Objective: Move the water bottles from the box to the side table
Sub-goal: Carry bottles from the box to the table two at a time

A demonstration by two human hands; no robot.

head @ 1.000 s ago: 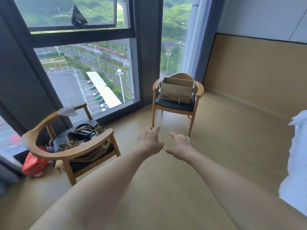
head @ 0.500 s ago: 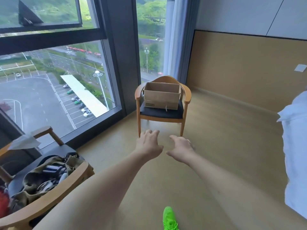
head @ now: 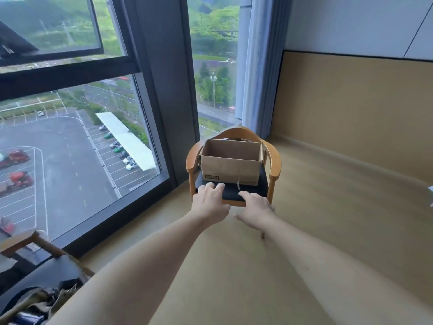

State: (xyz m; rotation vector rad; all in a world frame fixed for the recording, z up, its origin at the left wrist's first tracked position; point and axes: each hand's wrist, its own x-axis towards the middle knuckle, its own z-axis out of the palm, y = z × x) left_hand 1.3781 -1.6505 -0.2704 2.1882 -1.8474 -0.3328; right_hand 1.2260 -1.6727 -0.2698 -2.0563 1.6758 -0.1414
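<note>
**Both hands out toward the box on the chair**

Nearest, at the lower left corner, the dark seat of a wooden chair carries a heap of olive-coloured fabric and dark gear, too blurred to name piece by piece.

Two bare forearms stretch forward over the pale wood floor. The left hand is held palm down with its fingers loosely spread, holding nothing. The right hand is beside it, close but apart, also palm down with relaxed fingers and thumb out to the side, and it too holds nothing. In this view both hands overlap the front edge of a second wooden armchair; whether they touch its seat I cannot tell.

On that chair's black seat cushion sits the open cardboard box, flaps out of the way, its top open. From here only the bare inner walls show; the floor of the box is hidden, so I cannot tell whether bottles are inside. A small dark label is stuck low on the left of the front face, its print too small to read, and a thin pale strip hangs from the lower front edge.

Behind the chair a grey-blue curtain hangs beside the large window, which looks down on a car park with cars, red trucks and green hills beyond. The right-hand wall has tan panelling.
</note>
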